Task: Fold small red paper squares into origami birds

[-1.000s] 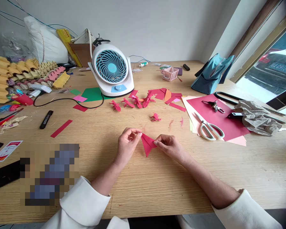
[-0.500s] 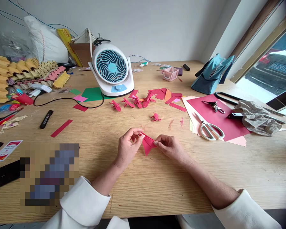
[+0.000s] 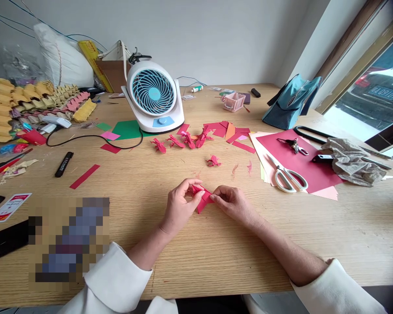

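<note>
A small folded piece of red paper is held just above the table, between both hands. My left hand pinches its upper left part between thumb and fingers. On the other side, my right hand grips the right edge with thumb and forefinger. Beyond the hands lies a small red folded paper figure. Several more red folded figures stand in a row in front of the fan. White-handled scissors rest on a red sheet to the right.
A white and blue fan stands at the back. A black marker and a red strip lie left. A crumpled grey cloth and a blue bag are at the right, a pink basket at the back.
My left hand has shifted slightly right and its thumb now covers more of the red paper. The paper's upper left part has folded or turned. My right hand has barely moved.
</note>
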`<state>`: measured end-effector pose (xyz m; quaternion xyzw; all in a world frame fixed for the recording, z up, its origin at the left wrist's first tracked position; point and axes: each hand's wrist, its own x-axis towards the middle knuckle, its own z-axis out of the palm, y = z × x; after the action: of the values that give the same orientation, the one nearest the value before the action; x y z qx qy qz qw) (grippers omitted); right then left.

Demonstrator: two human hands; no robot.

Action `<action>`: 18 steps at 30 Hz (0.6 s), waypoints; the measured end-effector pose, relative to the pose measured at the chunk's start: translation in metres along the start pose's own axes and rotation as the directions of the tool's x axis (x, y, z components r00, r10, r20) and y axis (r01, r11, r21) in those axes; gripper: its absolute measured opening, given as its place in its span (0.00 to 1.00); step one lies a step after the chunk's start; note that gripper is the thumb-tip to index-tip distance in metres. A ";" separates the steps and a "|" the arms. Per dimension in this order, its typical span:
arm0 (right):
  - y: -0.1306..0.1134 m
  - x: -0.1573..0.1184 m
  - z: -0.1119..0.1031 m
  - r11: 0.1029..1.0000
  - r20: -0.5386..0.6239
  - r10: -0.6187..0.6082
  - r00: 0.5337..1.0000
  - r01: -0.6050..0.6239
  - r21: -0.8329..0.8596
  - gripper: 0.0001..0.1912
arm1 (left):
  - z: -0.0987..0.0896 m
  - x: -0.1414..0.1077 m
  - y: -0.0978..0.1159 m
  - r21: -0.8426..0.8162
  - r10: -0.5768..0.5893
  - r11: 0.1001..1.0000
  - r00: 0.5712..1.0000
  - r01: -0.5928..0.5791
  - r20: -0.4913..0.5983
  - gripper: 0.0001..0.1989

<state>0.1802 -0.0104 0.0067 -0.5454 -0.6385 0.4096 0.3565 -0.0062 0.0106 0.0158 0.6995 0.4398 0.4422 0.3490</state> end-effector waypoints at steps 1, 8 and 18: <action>0.000 0.000 0.000 1.000 -0.001 -0.002 1.000 0.002 -0.003 0.14 | 0.000 0.000 0.000 0.016 0.001 1.000 1.000 -0.001 0.000 0.10; 0.004 0.000 -0.001 0.992 -0.033 -0.088 0.996 0.085 -0.090 0.12 | 0.003 -0.002 -0.002 -0.114 -0.070 0.990 0.990 0.084 0.123 0.16; 0.004 -0.001 -0.002 0.961 -0.014 -0.184 0.983 0.177 -0.211 0.09 | 0.005 -0.002 -0.002 0.031 0.108 0.993 0.989 -0.112 0.103 0.07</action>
<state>0.1836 -0.0107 0.0041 -0.5262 -0.7190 0.2969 0.3435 -0.0024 0.0094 0.0111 0.7505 0.3903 0.4167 0.3329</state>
